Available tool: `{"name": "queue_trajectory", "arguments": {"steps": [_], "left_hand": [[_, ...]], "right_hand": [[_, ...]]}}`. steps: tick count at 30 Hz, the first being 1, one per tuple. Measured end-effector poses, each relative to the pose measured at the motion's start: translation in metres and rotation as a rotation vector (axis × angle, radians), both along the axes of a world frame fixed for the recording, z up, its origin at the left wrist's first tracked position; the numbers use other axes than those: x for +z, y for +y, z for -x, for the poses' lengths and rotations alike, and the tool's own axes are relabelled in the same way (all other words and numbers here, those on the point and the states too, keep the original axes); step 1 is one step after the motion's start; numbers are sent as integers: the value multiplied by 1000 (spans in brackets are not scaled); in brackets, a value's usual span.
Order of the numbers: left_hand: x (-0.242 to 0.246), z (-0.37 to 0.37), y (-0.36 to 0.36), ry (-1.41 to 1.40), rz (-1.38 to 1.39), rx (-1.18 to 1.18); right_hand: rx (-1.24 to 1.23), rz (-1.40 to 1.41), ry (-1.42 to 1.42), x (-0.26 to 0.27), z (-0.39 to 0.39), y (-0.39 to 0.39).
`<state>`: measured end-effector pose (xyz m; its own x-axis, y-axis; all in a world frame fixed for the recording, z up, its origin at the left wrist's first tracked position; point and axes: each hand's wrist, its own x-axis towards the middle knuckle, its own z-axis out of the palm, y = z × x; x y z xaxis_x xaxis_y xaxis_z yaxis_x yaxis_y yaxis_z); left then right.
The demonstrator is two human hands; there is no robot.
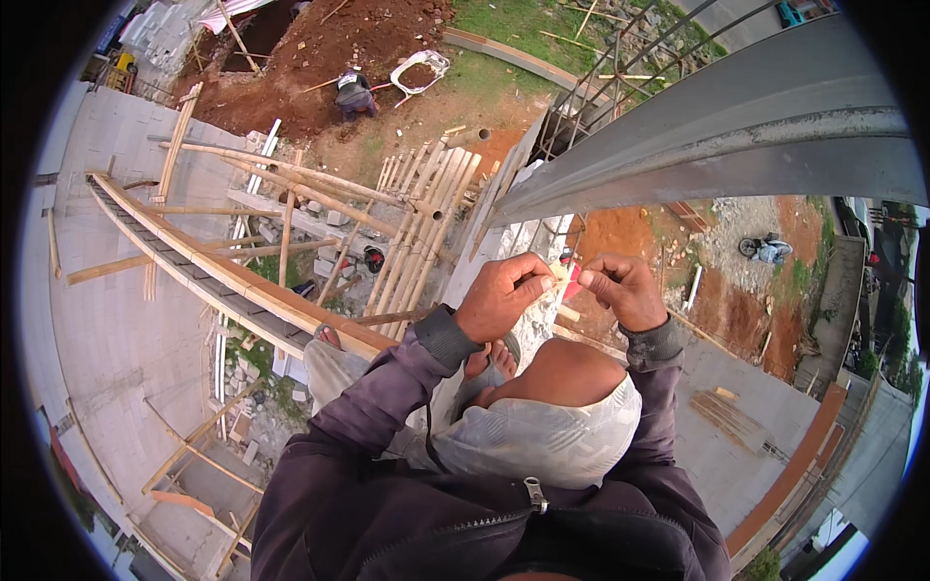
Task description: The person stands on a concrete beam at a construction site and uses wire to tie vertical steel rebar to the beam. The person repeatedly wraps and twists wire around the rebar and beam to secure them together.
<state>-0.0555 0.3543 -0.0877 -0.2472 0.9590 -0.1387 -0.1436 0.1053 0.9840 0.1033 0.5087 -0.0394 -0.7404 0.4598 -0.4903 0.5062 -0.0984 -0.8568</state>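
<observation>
My left hand [501,298] and my right hand [625,290] are raised close together over my bent knee. Each has its thumb pressed to the fingers. Between the fingertips is a thin pale strand [559,281], too small to tell its material. Below my hands runs the rough top of a masonry wall [541,314], and one sandalled foot [503,357] rests near it. My other foot [328,336] is at the edge of a long wooden formwork trough [240,289] with reinforcing bars inside. Something red behind the fingers is partly hidden.
A grey steel beam [697,138] slants up to the right, beside upright reinforcing bars [617,72]. Bamboo poles [421,225] form scaffolding at the left, high above the ground. Far below, a person [354,94] bends near a wheelbarrow [420,72]. A motorcycle [765,249] stands at the right.
</observation>
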Motion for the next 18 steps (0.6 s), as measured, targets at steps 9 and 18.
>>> {"name": "queue_trajectory", "arguments": {"steps": [9,18], "left_hand": [[-3,12,-2,-360,99,225],[12,-12,32,-462,-23,300]], "right_hand": [[-17,-27,146,-36,1,13],[-53,351,387,-52,1,-25]]}}
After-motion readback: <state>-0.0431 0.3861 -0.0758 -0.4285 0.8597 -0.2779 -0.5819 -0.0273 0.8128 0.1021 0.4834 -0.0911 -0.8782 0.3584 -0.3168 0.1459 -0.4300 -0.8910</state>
